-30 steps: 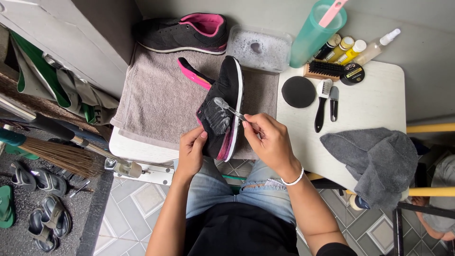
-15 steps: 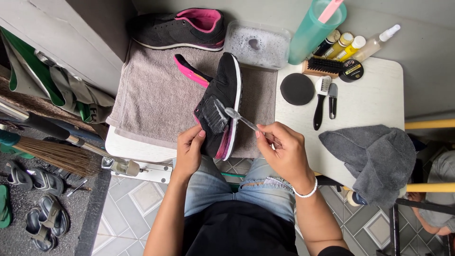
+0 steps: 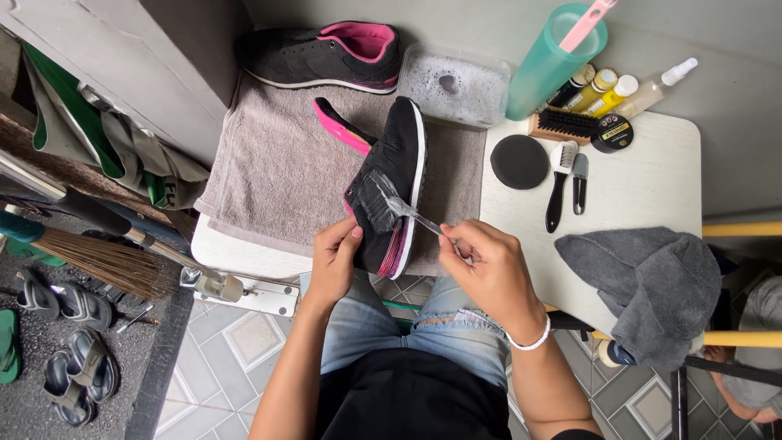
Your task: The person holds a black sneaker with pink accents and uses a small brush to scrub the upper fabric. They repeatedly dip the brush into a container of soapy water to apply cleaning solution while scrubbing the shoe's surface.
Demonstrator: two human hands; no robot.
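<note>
Fingers of my left hand (image 3: 332, 262) clamp the black sneaker (image 3: 391, 191), tipped on its side over the grey towel (image 3: 277, 171); my right hand (image 3: 487, 269) pinches a clear brush (image 3: 389, 200), bristles touching the upper.

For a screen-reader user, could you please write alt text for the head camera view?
Seen from above, a person's right hand scrubs a black and pink shoe with a small clear brush while the left hand steadies it over a grey towel. A second shoe, a soapy tub and more brushes lie nearby.
</note>
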